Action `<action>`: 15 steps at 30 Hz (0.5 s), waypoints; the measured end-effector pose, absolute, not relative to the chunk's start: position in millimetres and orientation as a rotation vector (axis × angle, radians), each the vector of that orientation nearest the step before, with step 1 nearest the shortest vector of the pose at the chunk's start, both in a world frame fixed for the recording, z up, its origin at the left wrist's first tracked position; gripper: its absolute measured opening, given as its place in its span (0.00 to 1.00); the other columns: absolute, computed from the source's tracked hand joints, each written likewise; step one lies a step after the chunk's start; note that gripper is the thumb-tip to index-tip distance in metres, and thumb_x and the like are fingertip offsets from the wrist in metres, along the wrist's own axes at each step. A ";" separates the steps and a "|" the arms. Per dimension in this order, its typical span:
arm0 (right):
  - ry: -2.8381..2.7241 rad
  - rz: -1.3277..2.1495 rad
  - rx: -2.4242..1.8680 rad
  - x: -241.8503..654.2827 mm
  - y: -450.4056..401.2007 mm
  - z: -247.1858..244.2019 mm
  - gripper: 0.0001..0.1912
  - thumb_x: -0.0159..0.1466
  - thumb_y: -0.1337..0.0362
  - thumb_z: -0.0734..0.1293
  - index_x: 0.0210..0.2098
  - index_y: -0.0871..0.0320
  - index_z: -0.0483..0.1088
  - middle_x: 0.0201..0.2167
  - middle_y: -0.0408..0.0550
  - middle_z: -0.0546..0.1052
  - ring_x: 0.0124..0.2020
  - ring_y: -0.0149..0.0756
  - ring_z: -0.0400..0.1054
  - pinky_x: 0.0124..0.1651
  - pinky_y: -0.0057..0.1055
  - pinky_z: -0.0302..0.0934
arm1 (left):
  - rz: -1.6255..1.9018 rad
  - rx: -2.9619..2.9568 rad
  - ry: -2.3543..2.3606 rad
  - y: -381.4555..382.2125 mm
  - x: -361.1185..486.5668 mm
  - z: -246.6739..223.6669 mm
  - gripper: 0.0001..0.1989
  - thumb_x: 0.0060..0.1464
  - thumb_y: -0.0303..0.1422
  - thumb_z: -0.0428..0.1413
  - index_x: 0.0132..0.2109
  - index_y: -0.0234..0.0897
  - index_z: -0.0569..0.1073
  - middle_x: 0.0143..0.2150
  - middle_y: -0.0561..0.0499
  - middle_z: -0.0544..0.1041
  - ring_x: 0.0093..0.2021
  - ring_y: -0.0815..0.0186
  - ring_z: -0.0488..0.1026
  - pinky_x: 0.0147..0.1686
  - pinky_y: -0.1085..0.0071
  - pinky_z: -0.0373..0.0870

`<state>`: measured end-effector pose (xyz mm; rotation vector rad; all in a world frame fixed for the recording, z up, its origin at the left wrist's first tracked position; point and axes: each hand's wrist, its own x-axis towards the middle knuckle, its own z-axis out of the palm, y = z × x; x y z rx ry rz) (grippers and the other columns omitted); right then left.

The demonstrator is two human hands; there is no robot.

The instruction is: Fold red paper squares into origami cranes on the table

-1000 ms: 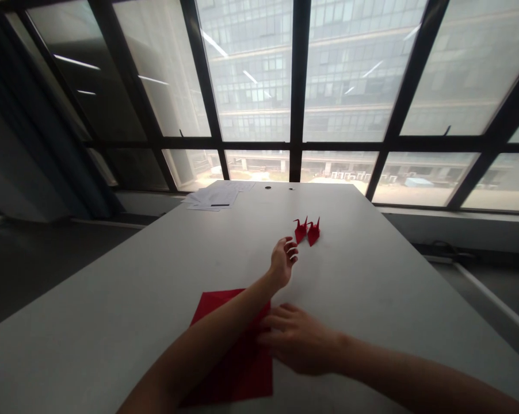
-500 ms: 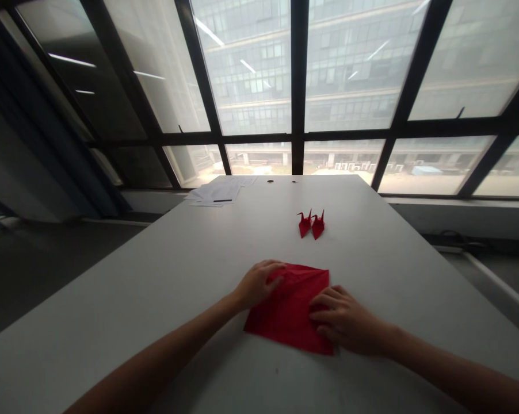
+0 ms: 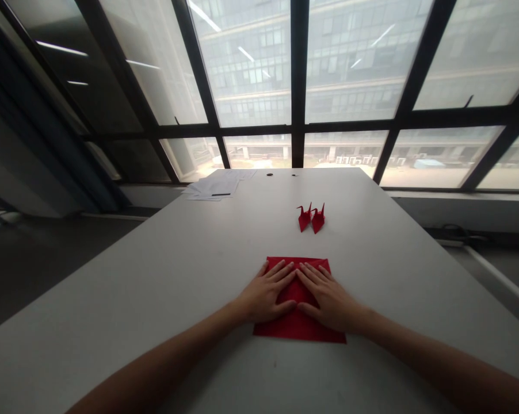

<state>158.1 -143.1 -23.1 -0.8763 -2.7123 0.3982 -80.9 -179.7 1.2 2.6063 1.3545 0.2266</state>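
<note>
A square sheet of red paper lies flat on the white table in front of me. My left hand rests on its left half, palm down with fingers stretched out. My right hand lies flat on the right half, fingers spread toward the middle. The two hands nearly meet at the fingertips and thumbs, and they cover much of the sheet. Beyond the paper stand two folded red paper cranes, a left crane and a right crane, side by side.
The white table stretches away toward large windows. At its far left lie loose white papers with a dark pen on them. A round dark hole sits near the far edge. A blue curtain hangs at left.
Both hands have gone from curled fingers at the sheet's sides to lying flat on top, closer together. The red paper has turned slightly and lies straighter and flatter.
</note>
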 end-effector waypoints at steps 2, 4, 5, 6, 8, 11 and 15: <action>-2.724 0.419 -0.894 159.8 -141.6 -23.5 0.42 0.67 0.46 0.60 0.72 0.60 0.42 0.72 0.54 0.46 0.73 0.45 0.38 0.72 0.47 0.34 | 0.219 2.595 1.376 -180.4 -81.1 0.6 0.38 0.63 0.54 0.47 0.73 0.49 0.41 0.74 0.50 0.45 0.73 0.55 0.41 0.70 0.51 0.36; -2.728 0.432 -0.912 161.9 -140.8 -21.0 0.42 0.67 0.45 0.59 0.72 0.59 0.42 0.72 0.53 0.46 0.73 0.45 0.37 0.73 0.46 0.33 | 0.212 2.589 1.397 -179.5 -82.2 -1.1 0.39 0.63 0.55 0.46 0.73 0.49 0.41 0.74 0.51 0.45 0.73 0.55 0.41 0.70 0.52 0.35; -2.729 0.436 -0.919 163.0 -140.2 -19.4 0.42 0.67 0.44 0.58 0.72 0.59 0.42 0.72 0.53 0.46 0.73 0.45 0.37 0.73 0.46 0.33 | 0.209 2.588 1.414 -178.4 -83.5 -2.4 0.39 0.62 0.56 0.46 0.73 0.49 0.41 0.74 0.50 0.45 0.73 0.55 0.41 0.70 0.51 0.34; -2.732 0.439 -0.925 163.9 -139.4 -17.9 0.42 0.67 0.44 0.58 0.72 0.59 0.42 0.72 0.53 0.46 0.73 0.45 0.37 0.73 0.46 0.32 | 0.205 2.585 1.436 -176.9 -85.1 -3.9 0.40 0.62 0.57 0.45 0.73 0.48 0.41 0.74 0.50 0.45 0.73 0.55 0.41 0.70 0.51 0.34; -2.740 0.445 -0.937 165.5 -137.2 -15.5 0.42 0.67 0.43 0.58 0.72 0.59 0.42 0.72 0.52 0.45 0.73 0.44 0.36 0.73 0.46 0.31 | 0.197 2.576 1.492 -173.5 -89.7 -6.8 0.41 0.61 0.58 0.45 0.73 0.47 0.41 0.74 0.49 0.44 0.73 0.54 0.41 0.69 0.50 0.33; -2.749 0.458 -0.956 167.0 -134.0 -13.8 0.43 0.67 0.42 0.58 0.72 0.59 0.43 0.72 0.53 0.45 0.73 0.45 0.36 0.73 0.46 0.30 | 0.180 2.561 1.555 -169.1 -97.3 -8.9 0.42 0.61 0.58 0.44 0.73 0.45 0.41 0.74 0.47 0.45 0.73 0.53 0.42 0.69 0.49 0.33; -2.745 0.459 -0.951 167.2 -133.2 -12.6 0.43 0.67 0.41 0.57 0.72 0.59 0.43 0.72 0.53 0.46 0.73 0.44 0.36 0.73 0.46 0.29 | 0.232 2.560 1.620 -167.8 -100.5 -5.3 0.40 0.63 0.56 0.43 0.73 0.40 0.43 0.73 0.44 0.47 0.73 0.54 0.44 0.69 0.51 0.34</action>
